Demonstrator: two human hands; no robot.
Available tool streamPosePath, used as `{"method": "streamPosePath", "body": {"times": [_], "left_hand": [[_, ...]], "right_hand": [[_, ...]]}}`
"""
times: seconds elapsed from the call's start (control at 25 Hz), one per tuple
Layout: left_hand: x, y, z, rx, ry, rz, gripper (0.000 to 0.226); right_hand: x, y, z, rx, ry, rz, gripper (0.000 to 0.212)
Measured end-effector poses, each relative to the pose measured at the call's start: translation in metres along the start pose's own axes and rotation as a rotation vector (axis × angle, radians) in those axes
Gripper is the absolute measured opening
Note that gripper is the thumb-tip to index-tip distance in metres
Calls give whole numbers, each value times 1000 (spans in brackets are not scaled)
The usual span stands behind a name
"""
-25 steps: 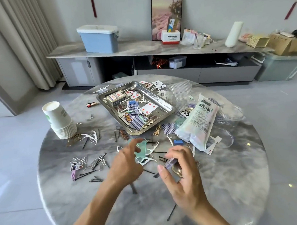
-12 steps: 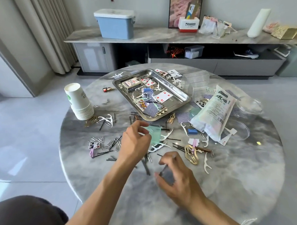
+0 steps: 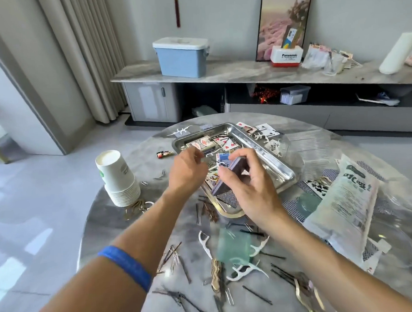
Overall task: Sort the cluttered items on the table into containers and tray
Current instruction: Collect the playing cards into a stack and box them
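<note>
The right hand (image 3: 251,189) holds some cards (image 3: 227,178) (blue backs) over the tray (image 3: 281,169) on the table (image 3: 132,220). The left hand (image 3: 186,170) is over the tray too, fingers bent; I cannot tell if it holds anything.

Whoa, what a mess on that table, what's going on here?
A person is tidying a cluttered round table. Both hands are over a metal tray that already holds playing cards. The right hand grips a small stack of blue-backed cards; the left hand hovers beside it with fingers curled. Hairpins, floss picks and a stack of paper cups lie around the tray.
</note>
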State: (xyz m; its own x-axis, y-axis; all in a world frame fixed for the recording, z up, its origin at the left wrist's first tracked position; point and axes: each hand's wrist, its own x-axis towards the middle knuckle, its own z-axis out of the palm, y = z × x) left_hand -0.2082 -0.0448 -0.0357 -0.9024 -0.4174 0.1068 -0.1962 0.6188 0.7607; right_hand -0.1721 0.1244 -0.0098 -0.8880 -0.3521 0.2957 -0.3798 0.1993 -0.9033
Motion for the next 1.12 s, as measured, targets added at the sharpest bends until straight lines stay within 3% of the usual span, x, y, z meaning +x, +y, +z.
{"method": "streamPosePath", "body": {"times": [0.36,0.48,0.68,0.76,0.88,1.12], "left_hand": [[146,-39,68,748,-185,156,47],[155,-38,74,681,-195,158,54],[116,-3,41,429,-182,362,70],[82,19,19,359,-210,499,67],[12,58,-14,232,-211,655,70],[-136,91,-43,-8,-253,747,78]], "right_hand": [[64,96,6,56,-111,73,34],[67,101,-12,64,-117,67,32],[73,59,-47,188,-134,171,20],[66,29,-67,209,-137,191,22],[36,-20,-96,443,-45,196,32],[-34,-74,-128,716,143,84,31]]}}
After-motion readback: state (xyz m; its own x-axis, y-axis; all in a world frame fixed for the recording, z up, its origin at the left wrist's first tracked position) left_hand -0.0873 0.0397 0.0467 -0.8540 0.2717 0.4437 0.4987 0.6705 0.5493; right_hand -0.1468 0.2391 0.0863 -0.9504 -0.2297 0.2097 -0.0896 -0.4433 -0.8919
